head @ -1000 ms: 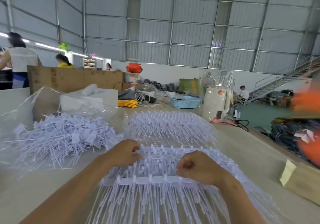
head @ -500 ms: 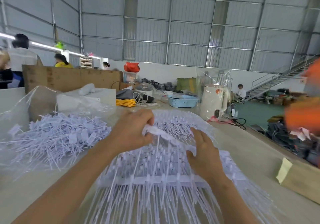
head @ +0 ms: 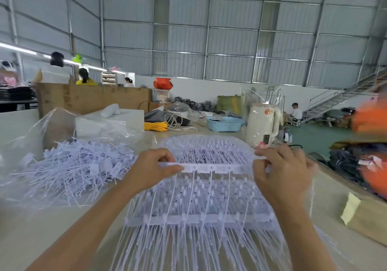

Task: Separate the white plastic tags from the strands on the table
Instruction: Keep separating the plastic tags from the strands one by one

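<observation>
Toward the tabletop's left edge, the loose heap of separated white plastic tags [head: 71,166] lies on its clear plastic sheet [head: 27,132]. Since a second ago you have lifted one white runner strip of tags [head: 211,167] off the stack of white strands [head: 199,212] at the near edge; your left hand [head: 149,169] pinches its left end, your right hand [head: 282,173] its right end. Judgement: held clear at both ends, this strip looks ready for stripping.

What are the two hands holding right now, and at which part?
A strip of white tags, lifted above the stack. The left hand pinches its left end, the right hand grips its right end; strands hang from it.
</observation>
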